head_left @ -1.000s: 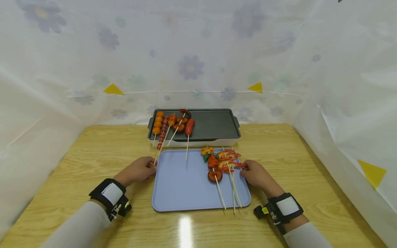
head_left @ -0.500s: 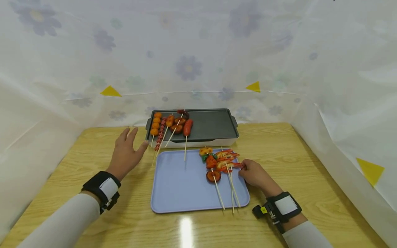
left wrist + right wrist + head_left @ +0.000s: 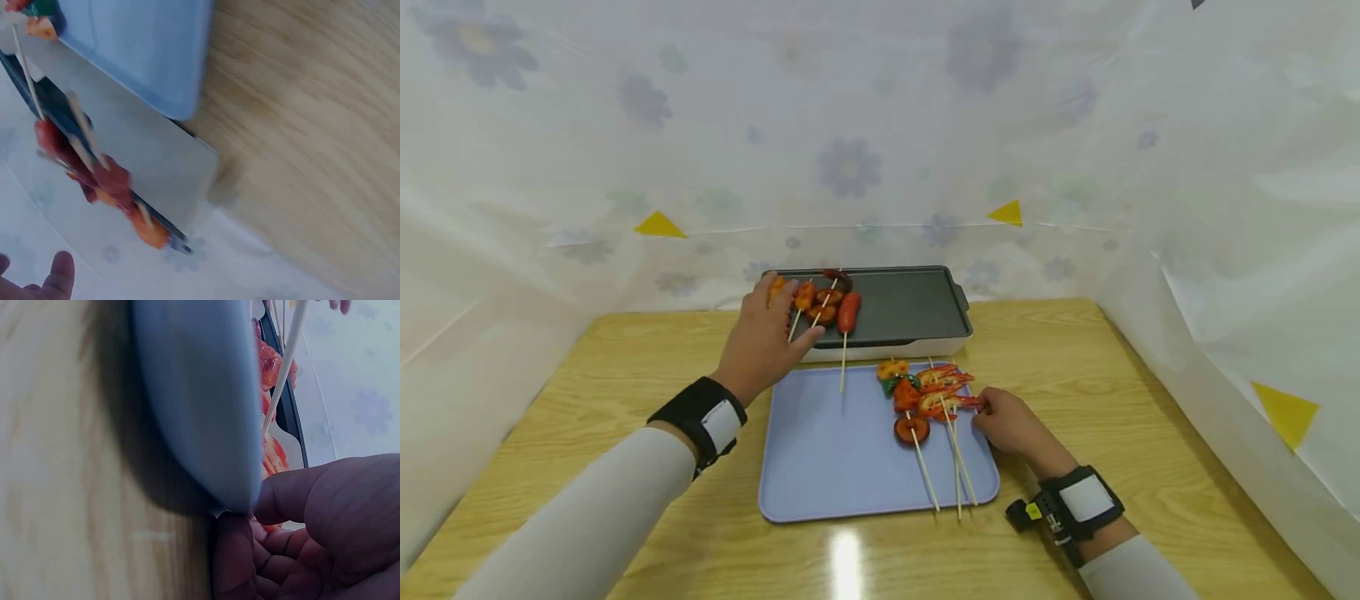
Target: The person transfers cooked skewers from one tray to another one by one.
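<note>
My right hand pinches the right rim of a lilac tray; in the right wrist view the thumb lies over the rim with curled fingers beneath. Prawn skewers and a mixed vegetable skewer lie on the tray's right side. Fingers spread, my left hand is over the left end of a dark griddle, nothing in its grasp. It partly hides an orange ball skewer there. Beside it lie a mushroom skewer and a red sausage skewer.
The griddle's white base stands right behind the tray on a wooden table. The sausage skewer's stick reaches over the tray's back edge. Flower-printed white sheeting encloses the table at the back and sides.
My left hand has left the tray's left edge, risen with fingers spread, and moved forward and right over the griddle's left end. The right hand keeps its grip on the tray.
</note>
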Available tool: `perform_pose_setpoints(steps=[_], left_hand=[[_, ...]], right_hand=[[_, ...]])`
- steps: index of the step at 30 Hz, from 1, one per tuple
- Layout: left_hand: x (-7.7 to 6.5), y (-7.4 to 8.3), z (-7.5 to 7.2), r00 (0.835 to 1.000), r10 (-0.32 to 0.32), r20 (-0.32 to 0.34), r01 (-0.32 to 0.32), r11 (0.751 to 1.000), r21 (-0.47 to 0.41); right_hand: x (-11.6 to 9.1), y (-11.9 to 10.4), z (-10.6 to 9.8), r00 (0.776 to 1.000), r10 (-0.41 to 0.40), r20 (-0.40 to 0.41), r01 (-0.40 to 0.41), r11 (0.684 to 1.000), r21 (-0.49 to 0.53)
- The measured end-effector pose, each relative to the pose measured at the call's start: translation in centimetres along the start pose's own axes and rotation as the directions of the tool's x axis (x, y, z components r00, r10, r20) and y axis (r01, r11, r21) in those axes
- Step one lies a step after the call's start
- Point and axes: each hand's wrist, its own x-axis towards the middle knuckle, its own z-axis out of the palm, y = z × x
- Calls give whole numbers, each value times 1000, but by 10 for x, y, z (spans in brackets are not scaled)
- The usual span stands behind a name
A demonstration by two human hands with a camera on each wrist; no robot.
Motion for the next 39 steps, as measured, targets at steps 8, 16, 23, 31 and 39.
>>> perform_pose_setpoints(steps=[8,16,23,31,39], left_hand=[[7,41,19,983,-44,177,49,999,-22],[8,52,39,933,-192,305,209,977,-26],[0,49,46,947,-183,264,206,977,-61],[6,49,46,889,-283,360,327,943,-66],[11,48,52,857,-309,412,359,932,-46]], right_hand=[[2,3,3,999,-40,-15,39,999,-13],[1,4,4,999,-41,-4,41,999,-1],[0,-2,6,1000,-22,-5,22,1000,3],[-1,-3,4,999,-39,3,39,999,7],[-1,-2,6,999,-50,4,50,999,0]])
